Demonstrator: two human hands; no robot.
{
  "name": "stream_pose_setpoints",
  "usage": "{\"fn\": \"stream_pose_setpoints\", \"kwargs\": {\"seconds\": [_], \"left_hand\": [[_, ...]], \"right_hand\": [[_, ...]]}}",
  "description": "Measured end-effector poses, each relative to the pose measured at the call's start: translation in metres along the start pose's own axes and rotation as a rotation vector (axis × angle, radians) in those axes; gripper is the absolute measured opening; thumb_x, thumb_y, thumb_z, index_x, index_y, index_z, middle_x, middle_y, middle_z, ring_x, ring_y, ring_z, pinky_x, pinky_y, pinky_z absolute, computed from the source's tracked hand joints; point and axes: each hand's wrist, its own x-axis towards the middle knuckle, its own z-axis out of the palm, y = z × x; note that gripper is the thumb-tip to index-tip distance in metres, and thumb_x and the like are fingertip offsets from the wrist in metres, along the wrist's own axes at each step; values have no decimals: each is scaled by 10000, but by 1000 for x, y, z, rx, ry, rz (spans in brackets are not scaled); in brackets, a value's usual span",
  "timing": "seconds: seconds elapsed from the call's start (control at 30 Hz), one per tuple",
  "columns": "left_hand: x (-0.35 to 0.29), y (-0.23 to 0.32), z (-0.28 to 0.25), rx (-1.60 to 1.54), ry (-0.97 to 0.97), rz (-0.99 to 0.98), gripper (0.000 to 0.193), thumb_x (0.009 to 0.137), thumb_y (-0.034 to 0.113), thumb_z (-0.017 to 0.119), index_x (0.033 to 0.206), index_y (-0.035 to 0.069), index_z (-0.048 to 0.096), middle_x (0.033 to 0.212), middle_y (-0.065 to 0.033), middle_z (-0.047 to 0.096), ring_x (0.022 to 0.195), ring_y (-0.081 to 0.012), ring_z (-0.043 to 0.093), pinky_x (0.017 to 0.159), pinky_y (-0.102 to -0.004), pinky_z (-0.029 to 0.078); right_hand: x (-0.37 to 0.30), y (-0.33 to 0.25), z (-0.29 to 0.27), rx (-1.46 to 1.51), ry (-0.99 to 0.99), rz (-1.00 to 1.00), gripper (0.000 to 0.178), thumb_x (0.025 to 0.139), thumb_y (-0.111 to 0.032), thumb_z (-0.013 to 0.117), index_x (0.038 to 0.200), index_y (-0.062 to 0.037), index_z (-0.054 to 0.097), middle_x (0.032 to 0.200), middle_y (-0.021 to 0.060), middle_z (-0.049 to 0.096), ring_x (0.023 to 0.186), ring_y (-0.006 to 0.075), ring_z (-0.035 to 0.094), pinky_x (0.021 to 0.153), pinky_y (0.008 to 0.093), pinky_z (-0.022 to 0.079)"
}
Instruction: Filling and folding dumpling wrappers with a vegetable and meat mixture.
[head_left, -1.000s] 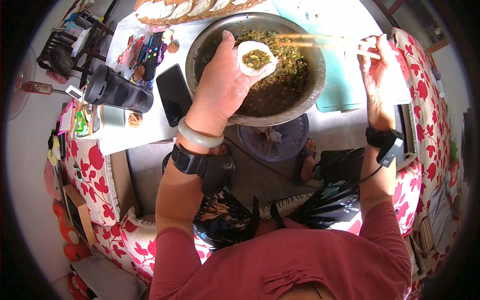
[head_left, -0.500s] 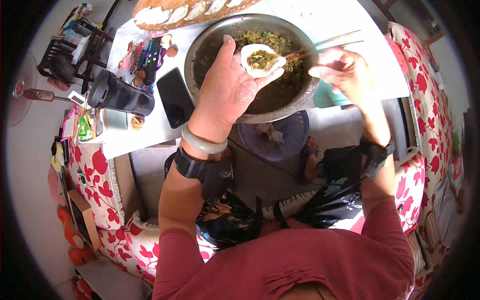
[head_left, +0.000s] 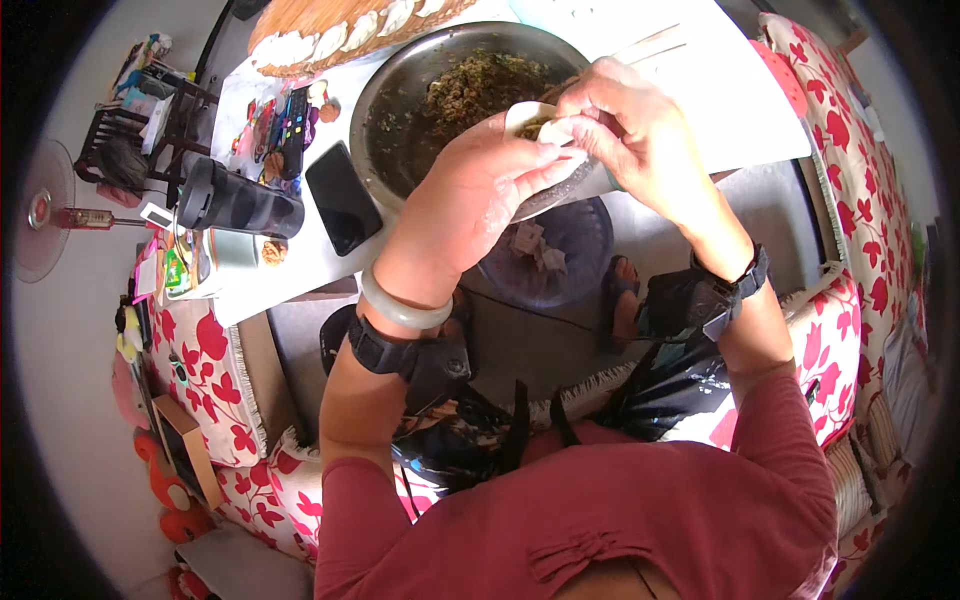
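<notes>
My left hand [head_left: 478,185] cups a round white dumpling wrapper [head_left: 528,120] with a dab of green-brown filling on it. My right hand [head_left: 625,118] has come over and pinches the wrapper's edge from the right, so both hands grip it. They work just above the near rim of a large metal bowl [head_left: 392,88] full of chopped green filling [head_left: 470,85]. Chopsticks [head_left: 640,48] rest across the bowl's right side. Both wrists wear black bands; the left also has a pale bangle.
A woven tray of finished dumplings [head_left: 330,35] sits beyond the bowl. A black phone [head_left: 342,198], a dark bottle [head_left: 235,200] lying on its side and small clutter lie on the white table's left. A dark basin [head_left: 560,250] stands on the floor below. Red-flowered cushions flank me.
My right hand left the chopsticks at the bowl and came to the wrapper, now pinching its edge. My left hand drew the wrapper toward the bowl's near rim.
</notes>
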Motion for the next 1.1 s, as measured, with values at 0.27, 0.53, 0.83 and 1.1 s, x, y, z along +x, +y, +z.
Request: {"fn": "stream_pose_setpoints", "kwargs": {"seconds": [0.27, 0.53, 0.83, 1.1], "left_hand": [[-20, -18, 29, 278, 219, -20, 318, 860, 27, 576, 1173, -26, 548, 1067, -54, 614, 973, -98, 576, 865, -247, 451], [-45, -35, 47, 251, 264, -19, 364, 860, -27, 539, 1221, -45, 502, 1142, -87, 592, 1027, -137, 579, 923, -271, 460], [-69, -45, 61, 257, 270, 35, 384, 867, -58, 509, 1250, -59, 484, 1192, -118, 573, 1110, -182, 554, 980, -307, 436], [-81, -45, 65, 239, 258, 18, 388, 864, -60, 520, 1250, -65, 484, 1205, -116, 573, 1126, -183, 545, 999, -314, 415]], "right_hand": [[-32, -35, -6, 92, 184, 173, 96, 827, -73, 642, 923, -67, 648, 808, 59, 627, 701, 207, 614, 645, 325, 483], [-99, -36, 10, 889, 173, 646, 211, 852, -36, 667, 1062, -30, 685, 908, 26, 691, 782, 81, 610, 679, 219, 489], [-116, -55, 19, 1050, 297, 557, 210, 850, -34, 670, 1053, 20, 669, 927, 81, 694, 774, 116, 632, 679, 233, 512], [-125, -67, 32, 1087, 377, 475, 164, 899, -8, 581, 1043, 29, 651, 866, 94, 675, 695, 127, 645, 625, 229, 516]]}}
